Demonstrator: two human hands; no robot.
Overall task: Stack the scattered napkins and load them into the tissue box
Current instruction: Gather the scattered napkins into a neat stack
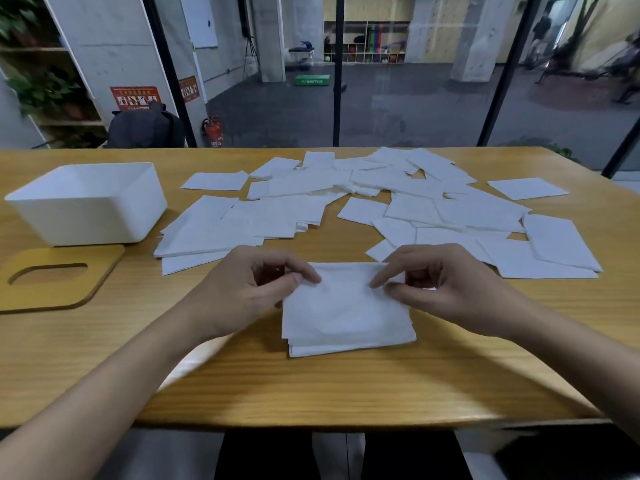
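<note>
Stack [346,317] of a few napkins lies near table edge, left hand [249,285] and right hand [446,282] pinching its top sheet. Scattered napkins [398,199] (most of them) uncollected beyond. Tissue box [86,202] holds none; lid [59,282] off beside it

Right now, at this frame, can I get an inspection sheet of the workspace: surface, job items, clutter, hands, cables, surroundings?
Surface: wooden table, napkins across its far half.
Job's things: napkin stack near the front edge; scattered napkins behind it; white tissue box at left, open, no napkins seen inside; wooden slotted lid lying flat in front of it.
Clutter: nothing seen.
Grippers: left hand and right hand each pinch the stack's far edge.
Cables: nothing seen.
Surroundings: glass wall; backpack and red fire extinguisher beyond.
</note>
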